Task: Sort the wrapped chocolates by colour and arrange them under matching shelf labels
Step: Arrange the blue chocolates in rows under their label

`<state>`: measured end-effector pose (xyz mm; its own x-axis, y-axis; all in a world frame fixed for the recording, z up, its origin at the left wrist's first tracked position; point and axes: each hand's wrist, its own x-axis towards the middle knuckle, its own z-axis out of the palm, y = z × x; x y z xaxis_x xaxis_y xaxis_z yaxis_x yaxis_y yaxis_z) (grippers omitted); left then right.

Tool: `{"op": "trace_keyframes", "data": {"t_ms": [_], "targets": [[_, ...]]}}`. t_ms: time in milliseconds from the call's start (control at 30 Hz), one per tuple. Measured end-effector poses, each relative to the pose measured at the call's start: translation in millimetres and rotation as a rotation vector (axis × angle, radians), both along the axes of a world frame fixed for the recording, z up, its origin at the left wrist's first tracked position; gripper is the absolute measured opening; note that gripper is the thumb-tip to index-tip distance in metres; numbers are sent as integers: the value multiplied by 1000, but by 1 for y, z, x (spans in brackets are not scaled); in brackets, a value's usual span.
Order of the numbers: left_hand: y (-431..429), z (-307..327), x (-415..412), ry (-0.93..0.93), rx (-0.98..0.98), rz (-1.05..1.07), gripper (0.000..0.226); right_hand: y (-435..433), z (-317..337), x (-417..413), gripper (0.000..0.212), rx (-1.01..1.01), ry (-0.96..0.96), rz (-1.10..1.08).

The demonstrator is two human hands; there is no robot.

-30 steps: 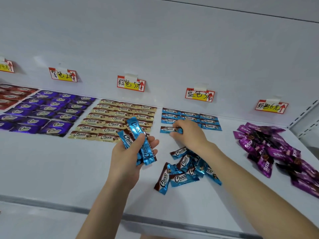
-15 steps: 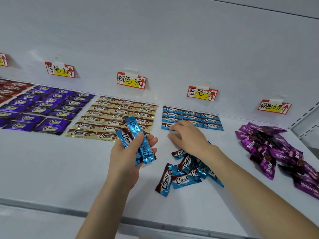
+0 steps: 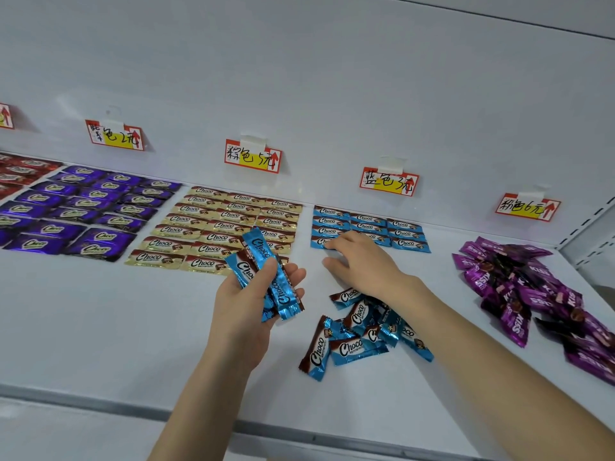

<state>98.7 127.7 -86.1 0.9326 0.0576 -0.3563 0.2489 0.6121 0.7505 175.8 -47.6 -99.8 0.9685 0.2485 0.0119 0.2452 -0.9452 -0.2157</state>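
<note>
Rows of purple chocolates [image 3: 83, 207] and gold chocolates [image 3: 219, 224] look finished, far left on the shelf [image 3: 100, 311]. Blue rows [image 3: 367, 224] under the blue label [image 3: 388, 181] are part-laid. The right hand [image 3: 366, 266] presses one into place with straight fingers [image 3: 342, 241], and the left hand [image 3: 249, 301] grips several blue bars [image 3: 263, 261]. The near blue pile [image 3: 352, 334] and the pink heap [image 3: 532, 287] at right still wait.

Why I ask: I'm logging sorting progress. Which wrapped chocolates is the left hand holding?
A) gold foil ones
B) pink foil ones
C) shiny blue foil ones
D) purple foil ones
C: the left hand grips a bunch of shiny blue foil-wrapped chocolate bars, the same kind as the loose blue pile lying on the white shelf.
</note>
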Motion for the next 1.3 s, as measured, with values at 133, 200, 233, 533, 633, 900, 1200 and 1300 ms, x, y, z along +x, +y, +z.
{"op": "trace_keyframes", "data": {"t_ms": [133, 200, 233, 533, 633, 900, 1200, 1300], "targets": [[-1, 2, -3, -6, -10, -28, 7, 2, -1, 2, 41, -12, -5, -2], [-1, 3, -4, -14, -23, -40, 12, 2, -2, 3, 40, -15, -15, -2], [-1, 4, -5, -18, -27, -44, 17, 2, -2, 3, 40, -19, -21, -2], [-1, 7, -12, -87, 95, -147, 14, 0, 14, -8, 33, 357, -143, -52], [-5, 11, -16, -144, 185, -238, 11, 2, 37, -27, 16, 705, -118, -57], [-22, 22, -33, -236, 233, -459, 14, 0, 73, -76, 18, 935, 88, 65], [-36, 27, -34, -53, -8, -299, 30, -29, 64, -106, 28, 1097, -16, 57], [-40, 28, -32, -46, -10, -304, 43, -33, 58, -117, 38, 964, 11, 142]]}}
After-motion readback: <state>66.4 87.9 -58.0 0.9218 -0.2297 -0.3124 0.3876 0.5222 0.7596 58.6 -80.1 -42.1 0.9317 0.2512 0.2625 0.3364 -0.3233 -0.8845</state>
